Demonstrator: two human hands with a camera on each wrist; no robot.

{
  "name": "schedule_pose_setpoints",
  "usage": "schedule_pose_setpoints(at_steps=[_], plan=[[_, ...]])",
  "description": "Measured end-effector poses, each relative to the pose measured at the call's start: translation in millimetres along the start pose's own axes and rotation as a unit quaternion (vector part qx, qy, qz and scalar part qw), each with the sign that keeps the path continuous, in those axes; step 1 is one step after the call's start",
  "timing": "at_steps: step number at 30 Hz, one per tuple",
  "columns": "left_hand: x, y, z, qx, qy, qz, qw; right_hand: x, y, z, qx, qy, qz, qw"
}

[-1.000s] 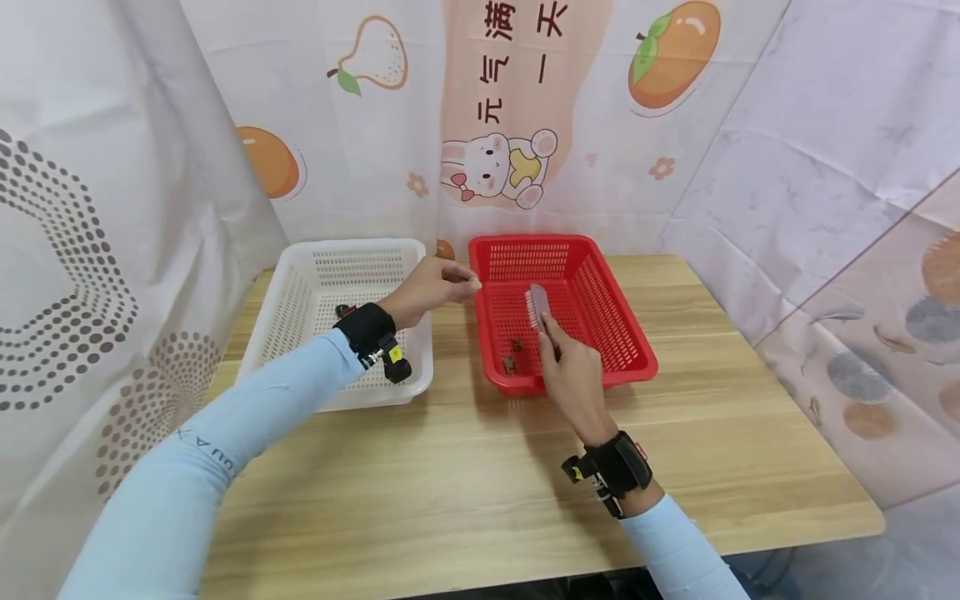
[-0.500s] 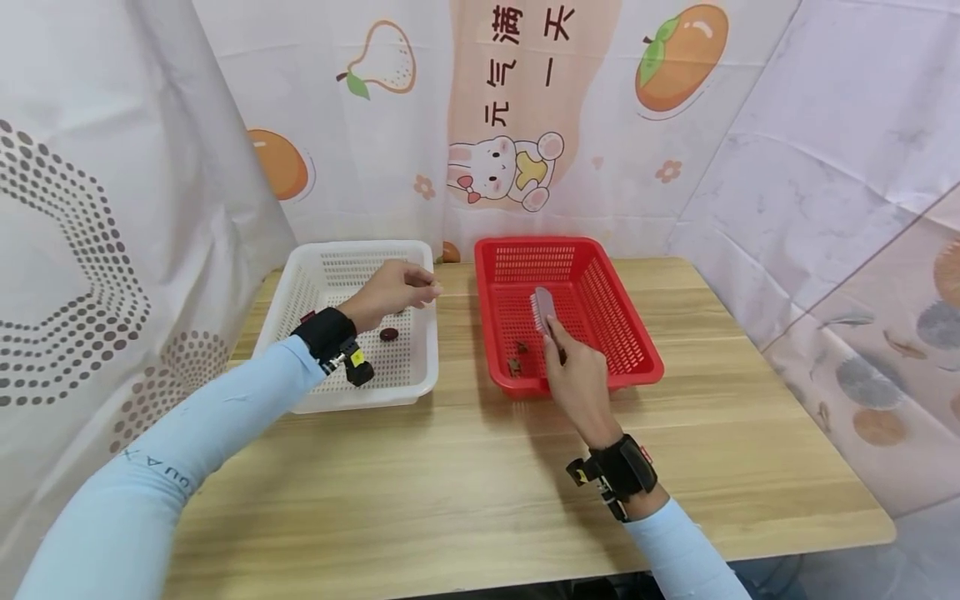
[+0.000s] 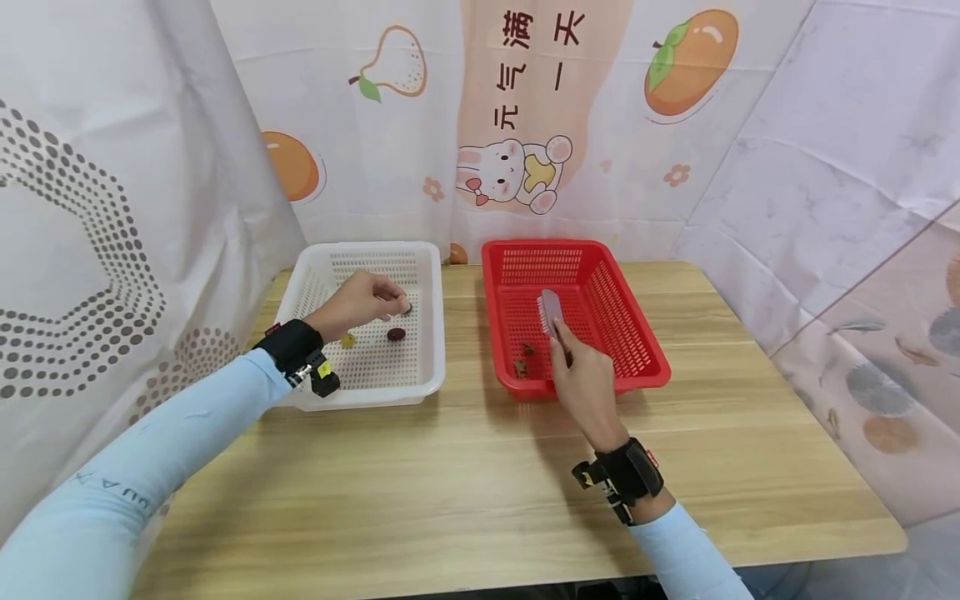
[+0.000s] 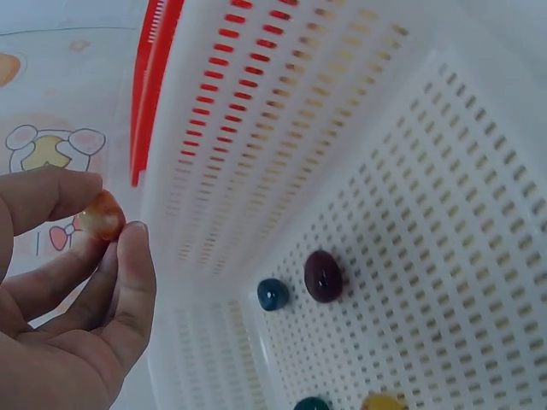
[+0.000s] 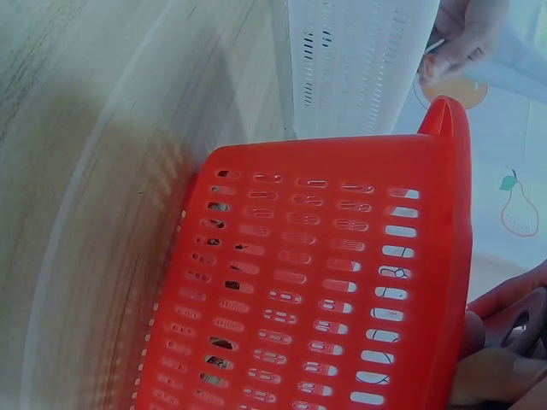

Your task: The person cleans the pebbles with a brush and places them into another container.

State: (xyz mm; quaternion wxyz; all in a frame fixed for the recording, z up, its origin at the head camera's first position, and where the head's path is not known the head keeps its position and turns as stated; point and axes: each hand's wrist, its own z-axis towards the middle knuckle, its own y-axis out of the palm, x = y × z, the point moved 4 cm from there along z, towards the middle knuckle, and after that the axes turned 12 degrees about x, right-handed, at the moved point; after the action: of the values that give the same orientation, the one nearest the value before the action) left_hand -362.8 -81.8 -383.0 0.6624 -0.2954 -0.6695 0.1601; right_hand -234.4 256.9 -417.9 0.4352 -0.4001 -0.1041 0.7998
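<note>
My left hand (image 3: 367, 298) is over the white basket (image 3: 437, 350). Between thumb and fingertips it pinches a small, rounded orange-and-whitish piece (image 4: 102, 215). Below lie smooth, glossy pieces: a dark red oval one (image 4: 324, 276), a dark blue round one (image 4: 273, 295) and a yellow one (image 3: 348, 340). Over the front of the red basket (image 3: 660, 371), my right hand (image 3: 587, 375) grips the handle of a small purple-grey brush (image 3: 552, 307). The brush's pale bristles face left, inside the basket. In the right wrist view the basket's wall hides most of the brush.
Small brownish bits (image 3: 521, 365) lie at the red basket's front left. Both slotted baskets stand side by side on a wooden table (image 3: 480, 492), with a gap between them. A printed curtain (image 3: 600, 200) hangs right behind the table.
My left hand has moved left, from the gap between the baskets to over the white basket, uncovering pieces there. My right hand and the brush stay nearly still. The head view has shifted slightly.
</note>
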Motion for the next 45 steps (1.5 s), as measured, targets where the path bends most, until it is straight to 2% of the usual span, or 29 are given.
schedule_pose_setpoints(at_steps=[4,14,20,28,35,45], plan=[[-8.5,-3.5,-5.2,-0.002,0.013,0.026,0.9996,0,0,-0.4,0.001,-0.003,-0.003,1.0000],[-23.1,-11.3,-9.1,-0.030,0.007,0.040,0.9987,-2,0,-0.3,0.009,-0.015,-0.003,0.9998],[-23.7,-17.9,-7.5,-0.055,-0.003,0.074,0.9958,-1,-1,0.4,-0.004,0.002,-0.010,0.9999],[-28.4,-26.2,-4.4,-0.060,0.013,0.127,0.9900,-1,0,1.7,-0.008,0.008,-0.012,0.9999],[-37.6,-19.4,3.9,-0.074,0.034,0.153,0.9849,1,2,1.8,-0.010,0.004,-0.010,0.9999],[-49.3,2.9,11.9,-0.139,0.081,0.221,0.9618,2,3,2.2,-0.012,0.003,-0.008,0.9999]])
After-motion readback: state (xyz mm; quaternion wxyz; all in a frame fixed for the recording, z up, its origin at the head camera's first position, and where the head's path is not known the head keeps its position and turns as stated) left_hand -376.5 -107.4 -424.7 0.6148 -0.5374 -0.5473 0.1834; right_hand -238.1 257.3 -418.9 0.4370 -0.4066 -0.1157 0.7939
